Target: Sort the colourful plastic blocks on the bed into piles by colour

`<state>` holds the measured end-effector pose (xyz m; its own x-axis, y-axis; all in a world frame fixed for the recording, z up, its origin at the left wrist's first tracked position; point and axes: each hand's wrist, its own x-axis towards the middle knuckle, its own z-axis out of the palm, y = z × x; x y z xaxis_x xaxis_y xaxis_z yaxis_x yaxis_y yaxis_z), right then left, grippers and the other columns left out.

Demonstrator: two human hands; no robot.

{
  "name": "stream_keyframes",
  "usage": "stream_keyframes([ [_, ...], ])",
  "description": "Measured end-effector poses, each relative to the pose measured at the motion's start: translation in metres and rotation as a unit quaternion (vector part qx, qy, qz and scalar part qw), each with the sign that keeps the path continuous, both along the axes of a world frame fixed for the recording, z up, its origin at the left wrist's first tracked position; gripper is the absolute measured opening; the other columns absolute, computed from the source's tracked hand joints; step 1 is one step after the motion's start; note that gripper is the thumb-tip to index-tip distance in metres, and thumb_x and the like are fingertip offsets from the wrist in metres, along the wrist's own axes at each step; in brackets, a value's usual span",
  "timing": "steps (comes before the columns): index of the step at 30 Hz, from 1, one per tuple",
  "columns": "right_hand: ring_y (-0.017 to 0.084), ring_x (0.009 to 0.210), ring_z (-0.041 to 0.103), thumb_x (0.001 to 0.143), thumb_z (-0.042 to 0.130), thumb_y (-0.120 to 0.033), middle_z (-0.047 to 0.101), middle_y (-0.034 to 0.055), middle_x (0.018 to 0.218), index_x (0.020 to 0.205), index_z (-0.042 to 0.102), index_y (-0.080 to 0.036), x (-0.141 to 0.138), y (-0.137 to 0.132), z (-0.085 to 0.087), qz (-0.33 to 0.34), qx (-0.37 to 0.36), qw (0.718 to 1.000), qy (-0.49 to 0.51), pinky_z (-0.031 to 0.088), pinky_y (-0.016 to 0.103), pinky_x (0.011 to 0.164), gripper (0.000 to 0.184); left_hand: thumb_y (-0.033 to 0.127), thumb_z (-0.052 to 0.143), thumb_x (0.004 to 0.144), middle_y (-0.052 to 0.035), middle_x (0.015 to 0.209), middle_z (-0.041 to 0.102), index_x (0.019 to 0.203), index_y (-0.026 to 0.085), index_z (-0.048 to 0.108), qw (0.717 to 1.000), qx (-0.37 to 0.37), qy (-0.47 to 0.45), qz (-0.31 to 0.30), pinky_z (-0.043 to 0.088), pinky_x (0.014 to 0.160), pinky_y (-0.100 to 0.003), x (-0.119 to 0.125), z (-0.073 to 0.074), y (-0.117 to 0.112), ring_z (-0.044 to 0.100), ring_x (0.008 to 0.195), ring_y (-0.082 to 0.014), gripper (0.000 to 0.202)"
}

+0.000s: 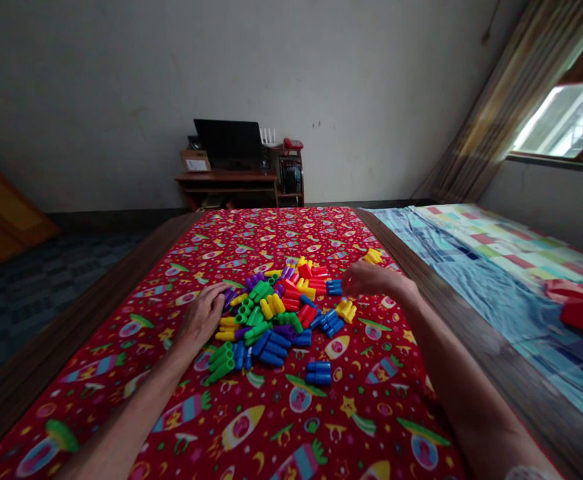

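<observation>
A heap of plastic building pieces in green, yellow, red, blue and purple lies on a red patterned cloth. At the heap's left edge, my left hand rests with its fingers stretched towards the purple pieces, holding nothing that shows. My right hand bends down over the cloth on the right side. Close to its fingertips is a blue piece; a yellow piece sits just beyond the hand. The right fingers are mostly hidden under the hand. A separate blue piece lies in front of the heap.
The red cloth covers a dark wooden surface. To the right is a bed with a blue sheet. Against the far wall stands a desk with a monitor and a red telephone.
</observation>
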<state>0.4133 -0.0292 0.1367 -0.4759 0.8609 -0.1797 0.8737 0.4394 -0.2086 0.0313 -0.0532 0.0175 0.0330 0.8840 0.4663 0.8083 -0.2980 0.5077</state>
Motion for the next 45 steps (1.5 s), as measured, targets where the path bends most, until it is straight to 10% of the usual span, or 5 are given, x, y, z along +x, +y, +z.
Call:
stream_keyframes([
  [5, 0.028, 0.094, 0.066, 0.076, 0.068, -0.025, 0.072, 0.013, 0.103, 0.099, 0.074, -0.019, -0.044, -0.035, -0.007, 0.021, 0.011, 0.988, -0.15, 0.047, 0.03, 0.067, 0.024, 0.039, 0.036, 0.086, -0.0088, 0.116, 0.068, 0.104, 0.019, 0.066, 1.0, 0.009, -0.001, -0.003, 0.046, 0.103, -0.041, -0.001, -0.001, 0.001, 0.061, 0.111, -0.0244, 0.04],
  [10, 0.021, 0.098, 0.064, 0.081, 0.064, -0.023, 0.07, 0.0077, 0.109, 0.107, 0.07, -0.022, -0.023, -0.017, -0.013, 0.04, 0.02, 0.997, -0.06, 0.045, 0.025, 0.072, 0.026, 0.041, 0.033, 0.087, -0.0115, 0.117, 0.067, 0.104, 0.017, 0.066, 1.0, 0.001, 0.002, -0.006, 0.045, 0.103, -0.044, 0.001, 0.0, 0.0, 0.061, 0.112, -0.0255, 0.044],
  [20, 0.026, 0.1, 0.062, 0.092, 0.052, -0.032, 0.069, 0.0131, 0.111, 0.114, 0.064, -0.017, 0.059, 0.032, -0.046, -0.28, 0.191, 0.941, -0.018, 0.042, 0.029, 0.07, 0.029, 0.041, 0.033, 0.088, -0.0106, 0.117, 0.068, 0.105, 0.018, 0.065, 1.0, -0.001, 0.002, 0.001, 0.046, 0.104, -0.042, 0.0, -0.001, 0.001, 0.061, 0.112, -0.0246, 0.044],
  [34, 0.016, 0.084, 0.061, 0.088, 0.056, -0.021, 0.071, 0.0118, 0.097, 0.097, 0.071, -0.014, -0.063, -0.011, -0.051, 0.037, 0.134, 0.989, 0.052, 0.036, 0.023, 0.066, 0.019, 0.036, 0.03, 0.091, -0.011, 0.119, 0.067, 0.113, 0.016, 0.062, 0.999, 0.036, -0.027, 0.017, 0.046, 0.103, -0.042, 0.015, 0.017, -0.012, 0.061, 0.114, -0.0238, 0.043],
  [45, 0.015, 0.069, 0.059, 0.093, 0.049, -0.035, 0.071, 0.0063, 0.079, 0.094, 0.071, -0.016, -0.004, 0.034, -0.051, -0.158, 0.235, 0.952, 0.113, 0.031, 0.023, 0.058, 0.029, 0.038, 0.045, 0.093, -0.0075, 0.132, 0.061, 0.109, 0.024, 0.07, 0.986, 0.054, 0.107, -0.12, 0.036, 0.11, -0.053, 0.072, 0.033, -0.026, 0.045, 0.13, -0.0291, 0.032],
])
